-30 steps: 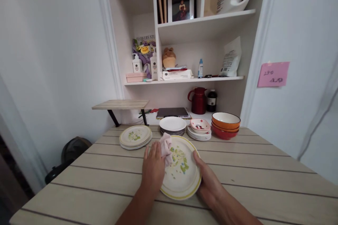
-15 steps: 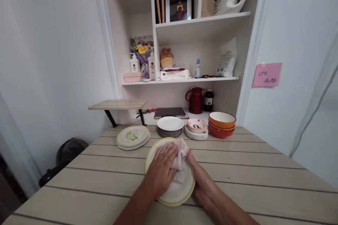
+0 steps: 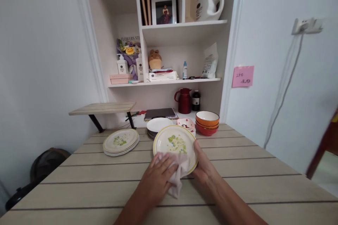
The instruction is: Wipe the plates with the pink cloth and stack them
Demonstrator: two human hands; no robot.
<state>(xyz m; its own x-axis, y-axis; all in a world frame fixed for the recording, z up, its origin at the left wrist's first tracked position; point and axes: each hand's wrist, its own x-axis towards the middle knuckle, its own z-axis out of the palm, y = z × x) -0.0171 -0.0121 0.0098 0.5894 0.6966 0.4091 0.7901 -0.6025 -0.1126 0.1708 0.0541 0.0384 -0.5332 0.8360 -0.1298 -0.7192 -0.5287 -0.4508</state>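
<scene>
A cream plate (image 3: pixel 163 139) with a yellow rim and a green floral print is tilted up above the table, its printed face toward me. My right hand (image 3: pixel 204 163) grips its right edge, thumb along the rim and the other fingers out of sight behind. Across the plate's lower part, my left hand (image 3: pixel 160 174) presses a pale pink cloth (image 3: pixel 180 168), fingers laid over it. The cloth's loose end hangs below the rim. To the left lies a stack of matching floral plates (image 3: pixel 120 140).
Behind the held plate stand white-topped stacked plates (image 3: pixel 158 123), a small dotted square dish (image 3: pixel 185 123) and orange and red bowls (image 3: pixel 207 121). A raised wooden shelf (image 3: pixel 102 108) is at the back left. A red jug (image 3: pixel 184 101) stands farther back, under the wall shelves.
The plate has tilted up and moved away from me, uncovering its floral print. The cloth and my left hand have shifted from its middle to its lower edge. My view has turned right.
</scene>
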